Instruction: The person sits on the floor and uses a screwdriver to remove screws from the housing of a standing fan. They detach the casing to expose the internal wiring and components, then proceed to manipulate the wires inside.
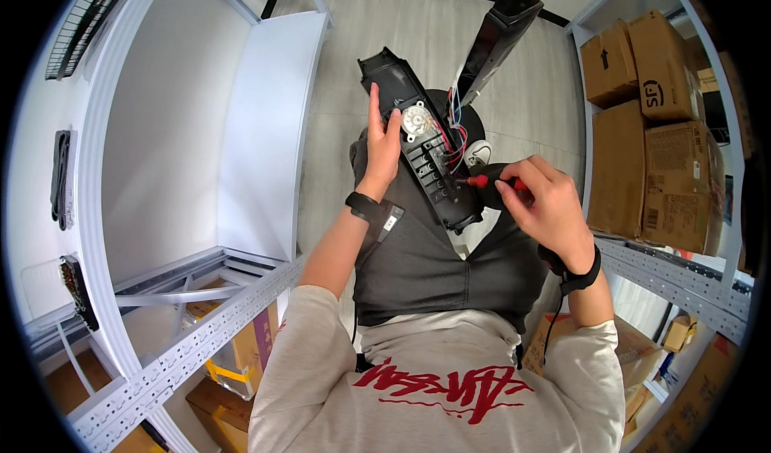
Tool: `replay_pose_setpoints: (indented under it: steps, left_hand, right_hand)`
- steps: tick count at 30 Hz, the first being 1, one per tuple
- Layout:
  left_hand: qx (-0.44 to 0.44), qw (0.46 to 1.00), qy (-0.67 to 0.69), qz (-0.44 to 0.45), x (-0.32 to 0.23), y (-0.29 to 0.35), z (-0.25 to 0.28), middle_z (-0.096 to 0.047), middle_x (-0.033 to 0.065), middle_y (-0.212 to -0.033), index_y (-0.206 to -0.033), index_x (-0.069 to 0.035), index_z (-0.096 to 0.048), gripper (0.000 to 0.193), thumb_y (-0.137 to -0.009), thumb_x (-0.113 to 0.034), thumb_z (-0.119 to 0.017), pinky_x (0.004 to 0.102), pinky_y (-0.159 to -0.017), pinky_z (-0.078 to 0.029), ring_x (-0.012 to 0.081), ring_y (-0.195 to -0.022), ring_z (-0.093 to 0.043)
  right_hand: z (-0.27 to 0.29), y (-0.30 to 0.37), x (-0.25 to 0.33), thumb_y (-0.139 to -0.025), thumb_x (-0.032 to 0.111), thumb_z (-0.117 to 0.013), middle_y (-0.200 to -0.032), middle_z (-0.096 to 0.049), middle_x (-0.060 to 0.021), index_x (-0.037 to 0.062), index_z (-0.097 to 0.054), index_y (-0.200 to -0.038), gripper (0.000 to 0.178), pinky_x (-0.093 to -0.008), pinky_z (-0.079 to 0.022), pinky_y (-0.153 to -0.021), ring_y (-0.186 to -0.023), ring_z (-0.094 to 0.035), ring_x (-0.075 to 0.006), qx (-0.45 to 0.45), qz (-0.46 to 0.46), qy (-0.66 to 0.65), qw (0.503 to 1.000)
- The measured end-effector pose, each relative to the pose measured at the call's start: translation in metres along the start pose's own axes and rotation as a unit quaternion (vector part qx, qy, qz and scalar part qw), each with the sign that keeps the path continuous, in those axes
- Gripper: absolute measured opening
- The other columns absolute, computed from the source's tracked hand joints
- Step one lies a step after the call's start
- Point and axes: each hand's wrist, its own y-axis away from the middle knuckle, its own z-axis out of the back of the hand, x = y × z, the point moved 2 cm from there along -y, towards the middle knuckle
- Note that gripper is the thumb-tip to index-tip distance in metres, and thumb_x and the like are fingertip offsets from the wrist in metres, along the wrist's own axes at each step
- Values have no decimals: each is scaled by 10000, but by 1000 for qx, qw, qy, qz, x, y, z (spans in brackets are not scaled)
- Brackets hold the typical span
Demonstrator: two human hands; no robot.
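Observation:
A long black plastic panel [386,79] lies tilted across my lap, its inner side facing up. A white round part [416,121] and a row of black push-button switches [430,170] are mounted on it. My left hand [383,154] holds the panel by its left edge, with the thumb on its face. My right hand [548,200] is closed around a screwdriver [479,181] with a red handle. The screwdriver points left, its tip at the panel beside the switches; exact contact is hard to see. Red, blue and white wires [457,109] run from the panel.
Beyond the panel, a tall black column [502,39] leans up from a round dark base. Cardboard boxes [622,172] are stacked on the right-hand shelf. A white shelf unit [269,124] with perforated metal beams stands at left. My shoe [477,153] is on the grey floor.

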Motion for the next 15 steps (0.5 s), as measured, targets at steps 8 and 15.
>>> replay_pose_setpoints:
  steps: [8, 15]
  left_hand:
    - [-18, 1000, 18, 14, 9, -1, 6, -253, 73, -1501, -1504, -124, -111, 636, -966, -80, -447, 271, -1022, -317, 143, -1240, -385]
    - [-22, 1000, 14, -4, 9, -1, 6, -209, 78, -1527, -1502, -109, -108, 634, -966, -70, -444, 274, -1039, -303, 154, -1265, -368]
  right_hand:
    - [-10, 21, -10, -756, 42, -681, -726, -567, -78, 45, -586, -827, 119, -325, -477, -525, -571, -593, -228, 15, -32, 7, 999]
    - [-17, 26, -14, -765, 39, -674, -718, -557, -84, 45, -585, -824, 107, -330, -475, -521, -566, -588, -239, 6, -33, 24, 999]
